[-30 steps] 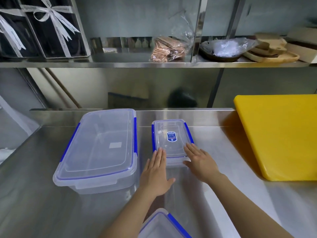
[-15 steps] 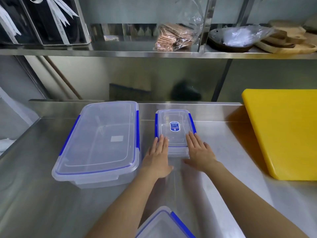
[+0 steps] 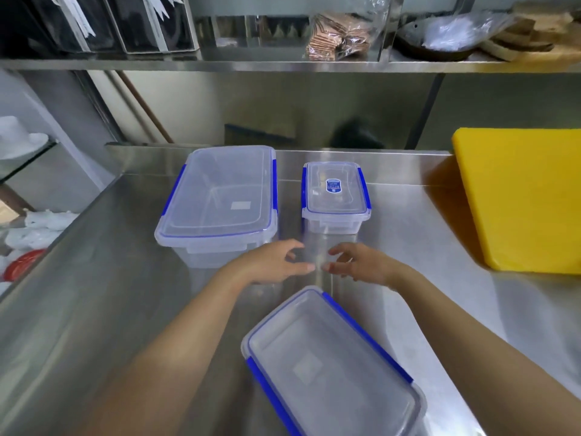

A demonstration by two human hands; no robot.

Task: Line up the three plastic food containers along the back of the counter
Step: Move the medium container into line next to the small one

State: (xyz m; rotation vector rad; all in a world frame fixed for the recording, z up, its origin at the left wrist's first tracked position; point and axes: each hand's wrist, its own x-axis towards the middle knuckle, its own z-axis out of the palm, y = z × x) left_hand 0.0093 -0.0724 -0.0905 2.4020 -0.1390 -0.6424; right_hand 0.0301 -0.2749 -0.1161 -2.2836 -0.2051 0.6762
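A large clear container with blue clips (image 3: 220, 199) stands at the back left of the steel counter (image 3: 94, 294). To its right, also near the back, sits a small clear container with a blue label (image 3: 334, 196). A third, medium container (image 3: 333, 363) lies at an angle near the front edge. My left hand (image 3: 273, 262) and my right hand (image 3: 355, 262) hover side by side between the small container and the medium one. Both hold nothing, with fingers loosely curled and apart.
A thick yellow cutting board (image 3: 522, 199) lies on the counter's right side. A steel shelf (image 3: 283, 66) overhead carries black gift boxes, a bag of brown packets and wooden boards. White bags lie below the counter's left edge.
Both hands have let go of the small container, now further back, and drawn back toward me. The view has tilted down, showing more of the medium container.
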